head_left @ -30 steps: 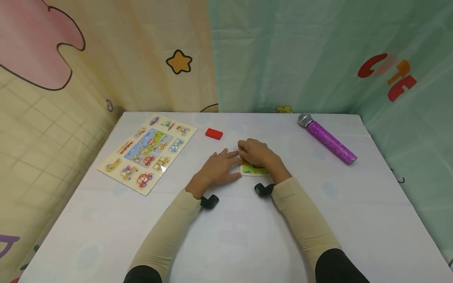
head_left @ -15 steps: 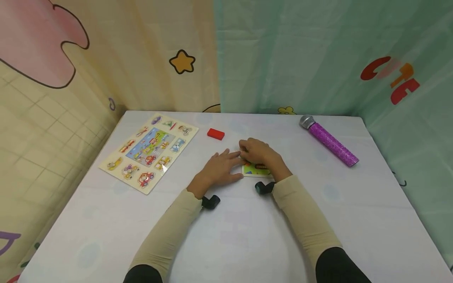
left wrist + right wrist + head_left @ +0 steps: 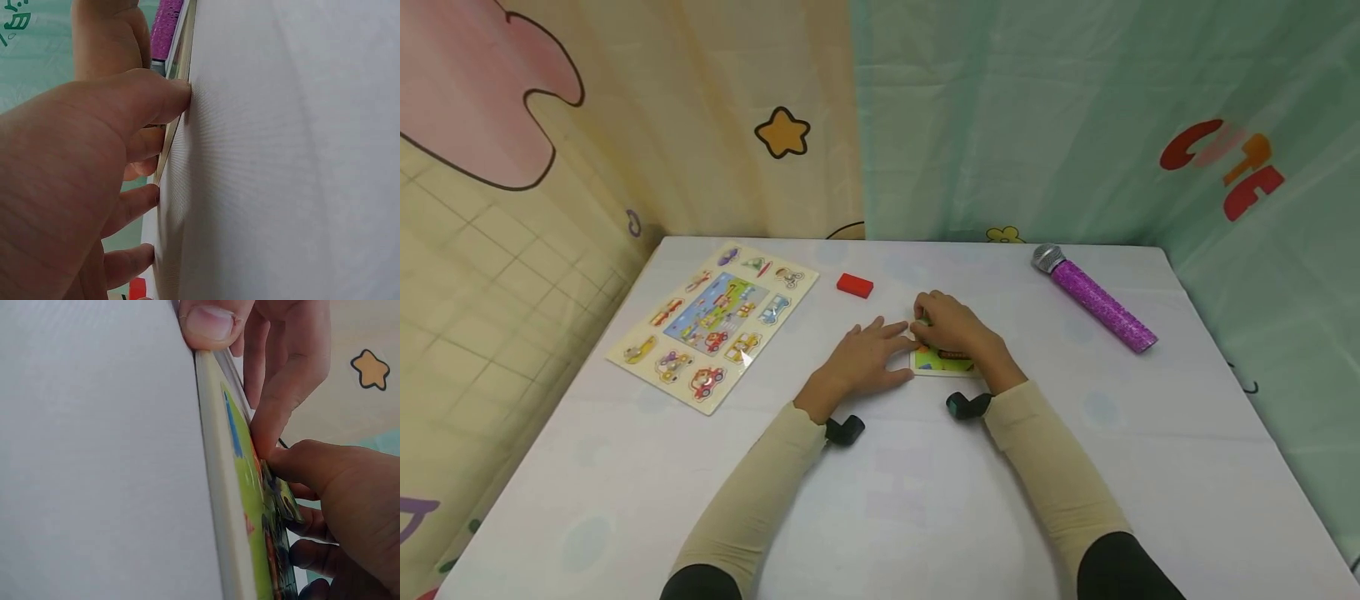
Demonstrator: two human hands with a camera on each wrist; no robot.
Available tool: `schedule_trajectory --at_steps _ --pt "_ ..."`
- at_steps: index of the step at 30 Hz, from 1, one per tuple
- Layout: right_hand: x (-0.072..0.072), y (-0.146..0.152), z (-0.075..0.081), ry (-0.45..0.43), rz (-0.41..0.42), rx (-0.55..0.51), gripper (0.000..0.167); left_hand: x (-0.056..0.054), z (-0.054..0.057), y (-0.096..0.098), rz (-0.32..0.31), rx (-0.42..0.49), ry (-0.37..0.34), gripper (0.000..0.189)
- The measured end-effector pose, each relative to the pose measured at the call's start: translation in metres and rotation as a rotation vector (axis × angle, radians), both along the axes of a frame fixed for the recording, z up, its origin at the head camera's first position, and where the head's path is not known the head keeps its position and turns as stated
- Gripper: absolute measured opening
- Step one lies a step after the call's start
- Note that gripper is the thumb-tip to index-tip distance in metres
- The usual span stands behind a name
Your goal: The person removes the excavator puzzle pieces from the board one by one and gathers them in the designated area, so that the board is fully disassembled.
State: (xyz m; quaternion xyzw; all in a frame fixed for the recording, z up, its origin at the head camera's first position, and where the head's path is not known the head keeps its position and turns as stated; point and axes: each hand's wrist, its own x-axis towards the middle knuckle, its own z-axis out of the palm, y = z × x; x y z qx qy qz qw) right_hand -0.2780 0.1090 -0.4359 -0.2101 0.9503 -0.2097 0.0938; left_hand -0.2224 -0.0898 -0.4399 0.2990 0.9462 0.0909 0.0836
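A small picture board, green with colourful printing and a pale edge, lies on the table, mostly covered by the right hand. My left hand lies at its left side, fingers spread and fairly straight. In the right wrist view the left thumb touches the board's near corner, and a left finger reaches its surface. My right hand is over the board, pinching a thin, dark green puzzle piece between thumb and fingers. That piece stands tilted up from the board's face; its picture is unclear.
A larger cream puzzle board with vehicle pictures lies at the left. Beyond the hands is a red block. A glittery purple microphone lies at the back right. Printed curtains hang behind the white table.
The right hand has shifted slightly to the right, and a bit of green now shows between its thumb and finger. The left hand stays in place.
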Motion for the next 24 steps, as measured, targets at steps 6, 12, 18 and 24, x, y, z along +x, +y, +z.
schedule_trajectory --at_steps 6,12,18,24 --pt "0.002 0.009 -0.001 -0.049 0.028 -0.167 0.013 0.000 -0.002 -0.001 -0.009 -0.009 0.011 0.055" --pt "0.004 0.021 0.001 -0.071 0.058 -0.281 0.025 0.000 -0.003 0.000 -0.012 0.004 0.014 0.054" --pt "0.005 0.028 0.003 -0.056 0.064 -0.296 0.025 0.001 -0.001 0.001 -0.008 0.016 0.013 0.054" --pt "0.002 0.029 0.003 -0.017 0.061 -0.266 0.019 0.001 0.000 0.000 -0.007 0.020 0.018 0.053"
